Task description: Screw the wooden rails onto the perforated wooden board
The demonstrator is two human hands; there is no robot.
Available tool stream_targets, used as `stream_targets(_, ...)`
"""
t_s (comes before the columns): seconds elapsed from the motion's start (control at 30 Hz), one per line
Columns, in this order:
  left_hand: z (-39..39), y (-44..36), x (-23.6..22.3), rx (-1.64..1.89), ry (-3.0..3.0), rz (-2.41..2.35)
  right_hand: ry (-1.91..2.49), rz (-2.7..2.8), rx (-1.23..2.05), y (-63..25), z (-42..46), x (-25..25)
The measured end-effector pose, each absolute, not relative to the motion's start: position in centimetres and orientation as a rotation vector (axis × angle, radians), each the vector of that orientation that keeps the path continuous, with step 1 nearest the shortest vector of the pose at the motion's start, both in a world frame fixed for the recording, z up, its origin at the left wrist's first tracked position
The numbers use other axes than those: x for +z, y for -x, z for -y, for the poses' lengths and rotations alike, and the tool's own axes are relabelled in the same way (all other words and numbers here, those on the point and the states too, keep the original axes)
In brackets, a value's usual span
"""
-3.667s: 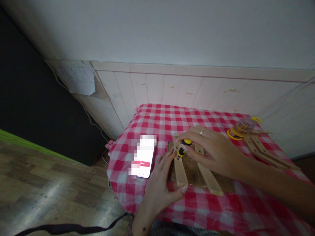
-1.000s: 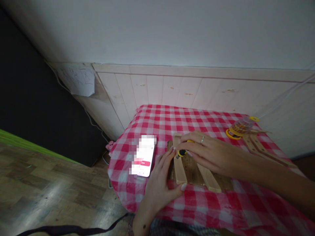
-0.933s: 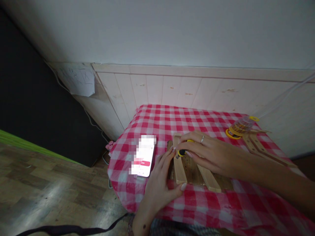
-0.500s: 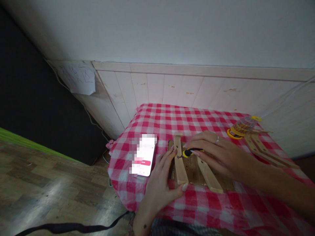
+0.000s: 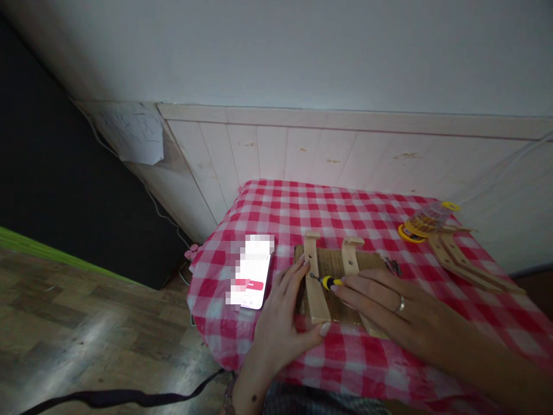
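Head view: right hand drops low and the small screwdriver lies almost flat

The right hand (image 5: 380, 305) has slid down and out toward the lower right of the frame, and the small screwdriver (image 5: 330, 282), yellow and black, has tipped from nearly upright to almost level. Its handle now sits under the right hand's fingertips, held between them and pointing left. The shaft runs to the left slat (image 5: 315, 294), and its tip meets that slat near its upper end. How tight the grip is cannot be told from this view.

The left hand (image 5: 285, 323) stays spread and open at lower centre, with its fingers against the outer edge of the left slat, steadying it rather than gripping anything.

With the right hand moved away, the right slat (image 5: 351, 251) shows its curved upper end. Both slats lie across the dark wooden board (image 5: 332, 268), and a few small dark pieces (image 5: 393, 266) sit just beside the board's right edge.

The board rests on a table covered by a red-and-white gingham cloth (image 5: 294, 213). A phone (image 5: 253, 276), blurred out, lies left of the hands, while a clear canister (image 5: 425, 222) with yellow ends and loose wooden slats (image 5: 466, 268) lie toward the right.
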State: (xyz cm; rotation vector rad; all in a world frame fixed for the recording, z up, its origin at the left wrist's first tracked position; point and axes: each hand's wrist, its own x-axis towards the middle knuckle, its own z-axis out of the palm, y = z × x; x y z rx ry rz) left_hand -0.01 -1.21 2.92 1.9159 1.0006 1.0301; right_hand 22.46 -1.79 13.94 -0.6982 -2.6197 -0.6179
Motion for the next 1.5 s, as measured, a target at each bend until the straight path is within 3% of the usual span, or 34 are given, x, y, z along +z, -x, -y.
stream_targets(0.4,1.2,0.0,2.9,1.034,-1.938,-0.986,0.973,2.532,-0.552,-22.5,5.3,9.9)
stream_targets(0.93,1.2,0.1,2.8,1.023,-1.930,-0.990,0.905,2.718,-0.597,-18.8,1.0,16.1)
stream_targets(1.27,1.1,0.0,2.6,1.039,-1.935,-0.979,1.057,2.456,-0.566,-21.7,6.4,9.3)
stream_targets(1.5,1.1,0.0,2.6,1.041,-1.925,-0.980,1.138,2.534,-0.572,-21.5,7.0,10.2)
